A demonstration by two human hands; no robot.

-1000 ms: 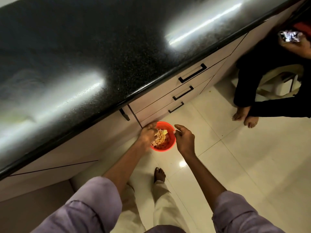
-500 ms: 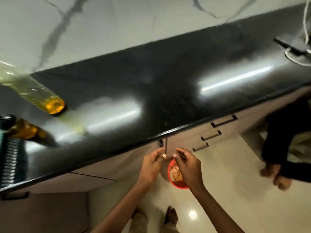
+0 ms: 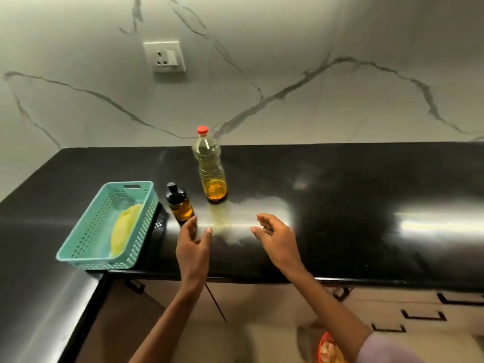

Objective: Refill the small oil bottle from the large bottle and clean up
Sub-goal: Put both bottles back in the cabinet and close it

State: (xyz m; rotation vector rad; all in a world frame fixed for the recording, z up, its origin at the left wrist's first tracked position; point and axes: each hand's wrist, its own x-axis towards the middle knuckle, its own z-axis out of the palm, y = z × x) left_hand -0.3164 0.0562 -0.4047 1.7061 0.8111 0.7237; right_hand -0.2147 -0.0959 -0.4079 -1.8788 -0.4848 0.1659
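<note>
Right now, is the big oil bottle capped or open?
Capped. The large bottle stands upright on the black counter with its red cap on the neck; oil fills only its bottom part.

The left hand (image 3: pixel 193 248) covers the foot of the small oil bottle (image 3: pixel 179 203), so touching or not, I can't tell. Down at the bottom edge the red bin (image 3: pixel 322 347) is sliced off, its contents a blur. The yellow cloth (image 3: pixel 125 233) lies half behind the teal basket (image 3: pixel 86 255) wall.

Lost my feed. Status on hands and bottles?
Left hand open by small bottle, right hand open, empty. Big bottle capped, upright. Nothing blocking.
</note>
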